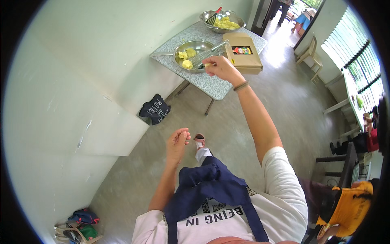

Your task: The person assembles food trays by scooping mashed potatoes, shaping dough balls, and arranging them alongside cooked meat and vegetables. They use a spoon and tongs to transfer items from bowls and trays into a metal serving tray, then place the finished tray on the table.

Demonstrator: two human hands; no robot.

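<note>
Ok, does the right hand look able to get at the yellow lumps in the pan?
Probably yes: the right hand is by the right side of the uncovered pan. The whisk lies partly between it and the yellow lumps, so it may need to go around.

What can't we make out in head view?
Head view:
Anything in the bare right hand: fingers cover it.
Contents of the flat brown cardboard box: its top hides them.
Dark-trousered person at top: picture edge cuts off the head.
Green object, far right: too small.
</note>
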